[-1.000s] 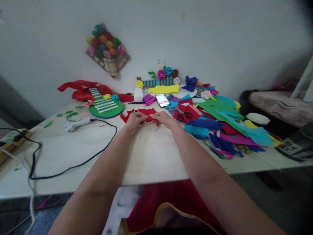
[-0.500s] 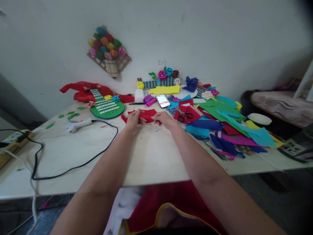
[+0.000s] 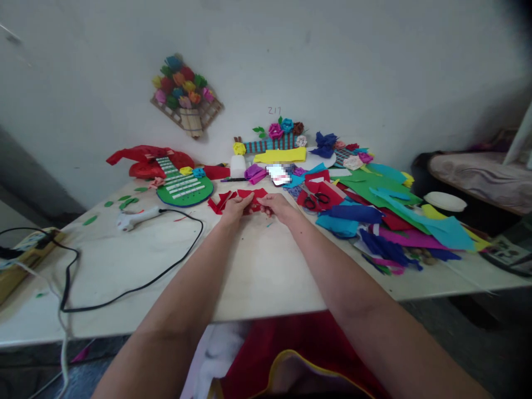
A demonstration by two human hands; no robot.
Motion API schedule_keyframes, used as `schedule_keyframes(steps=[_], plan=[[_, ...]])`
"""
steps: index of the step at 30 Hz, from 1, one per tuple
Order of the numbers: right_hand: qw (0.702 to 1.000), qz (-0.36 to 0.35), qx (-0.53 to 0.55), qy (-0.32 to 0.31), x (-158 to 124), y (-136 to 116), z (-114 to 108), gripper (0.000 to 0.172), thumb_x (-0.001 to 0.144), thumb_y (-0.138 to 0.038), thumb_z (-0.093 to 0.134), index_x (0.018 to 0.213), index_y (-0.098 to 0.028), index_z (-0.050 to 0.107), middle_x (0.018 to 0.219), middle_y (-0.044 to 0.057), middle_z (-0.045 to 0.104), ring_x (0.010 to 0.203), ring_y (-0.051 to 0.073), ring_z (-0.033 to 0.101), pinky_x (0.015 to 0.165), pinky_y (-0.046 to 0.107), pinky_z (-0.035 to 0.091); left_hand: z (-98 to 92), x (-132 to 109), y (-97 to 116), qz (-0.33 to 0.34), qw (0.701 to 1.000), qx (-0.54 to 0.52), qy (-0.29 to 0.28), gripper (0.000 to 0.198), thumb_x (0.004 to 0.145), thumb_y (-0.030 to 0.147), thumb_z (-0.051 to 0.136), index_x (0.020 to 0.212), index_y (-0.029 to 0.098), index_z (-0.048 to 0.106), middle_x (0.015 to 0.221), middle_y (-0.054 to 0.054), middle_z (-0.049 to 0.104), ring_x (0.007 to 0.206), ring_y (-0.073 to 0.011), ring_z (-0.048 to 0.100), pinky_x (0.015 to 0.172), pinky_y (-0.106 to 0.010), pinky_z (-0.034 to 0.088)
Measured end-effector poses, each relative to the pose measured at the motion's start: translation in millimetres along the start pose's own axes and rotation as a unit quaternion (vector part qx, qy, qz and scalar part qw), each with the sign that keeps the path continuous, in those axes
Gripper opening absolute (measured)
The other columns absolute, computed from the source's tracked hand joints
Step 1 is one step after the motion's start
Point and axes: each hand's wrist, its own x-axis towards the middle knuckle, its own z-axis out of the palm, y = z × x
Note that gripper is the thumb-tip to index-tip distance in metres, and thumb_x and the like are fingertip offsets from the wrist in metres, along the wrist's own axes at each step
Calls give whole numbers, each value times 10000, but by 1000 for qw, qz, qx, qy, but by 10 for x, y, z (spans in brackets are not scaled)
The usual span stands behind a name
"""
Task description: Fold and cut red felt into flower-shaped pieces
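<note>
A small piece of red paper [image 3: 258,193] is pinched between my two hands over the middle of the white table [image 3: 266,266]. My left hand [image 3: 240,207] grips its left part, and my right hand [image 3: 275,205] holds its right edge, the fingertips of both close together. Just left of my left hand lie more red paper pieces [image 3: 221,203]. Scissors with dark handles [image 3: 316,200] rest on red paper to the right of my right hand. Behind my hands is a phone [image 3: 278,174], its screen blurred.
A white glue gun [image 3: 139,218] with a black cord [image 3: 137,288] lies at the left, before a green guitar-shaped board [image 3: 185,190]. Colourful paper sheets [image 3: 378,185] pile up at the right, near a white bowl [image 3: 445,201]. A power strip [image 3: 25,266] sits far left.
My left hand has moved right, closer to my right hand, along the red paper. Red pieces to its left now show more. The whole view has shifted slightly.
</note>
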Motion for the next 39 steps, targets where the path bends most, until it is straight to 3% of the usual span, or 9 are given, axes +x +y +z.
schedule_keyframes(steps=[9,14,21,27,34,39], plan=[[1000,-2,-16,-9,-40,-39,106,237,768,-223,574,560,-139,496,456,-22,539,325,44,381,325,175,293,9,41,-28,34,996,-42,69,315,560,349,739,493,134,518,434,17,495,372,-58,394,404,-224,287],[998,42,-9,-52,-73,-73,84,212,802,-238,528,622,-127,518,476,15,578,328,64,416,334,184,293,47,-1,-24,56,998,-3,19,319,603,366,712,514,137,509,442,8,500,398,-76,431,423,-230,304],[998,-10,-20,-57,-27,-38,-4,174,756,-186,539,593,-125,541,412,4,551,319,72,427,345,183,304,164,-83,-29,50,997,-56,21,322,605,359,720,537,149,486,446,36,460,388,-56,387,403,-216,288],[995,-46,-82,-20,-6,-4,89,217,747,-173,517,533,-137,529,374,-27,508,288,49,364,320,175,264,184,-58,-60,-12,992,-107,71,328,621,277,705,493,164,425,395,47,418,360,-58,385,397,-216,302],[993,-42,-102,34,1,12,227,236,770,-158,488,534,-156,495,374,-49,490,283,48,362,311,170,260,163,-44,-58,-7,993,-105,59,334,613,337,702,522,163,432,376,54,421,331,-62,387,372,-207,275],[997,1,-73,-9,4,39,243,240,816,-250,505,592,-163,496,418,-32,541,299,55,399,321,169,281,87,-14,-41,22,990,-108,88,350,585,353,711,536,171,416,377,70,411,317,-51,343,360,-201,260]])
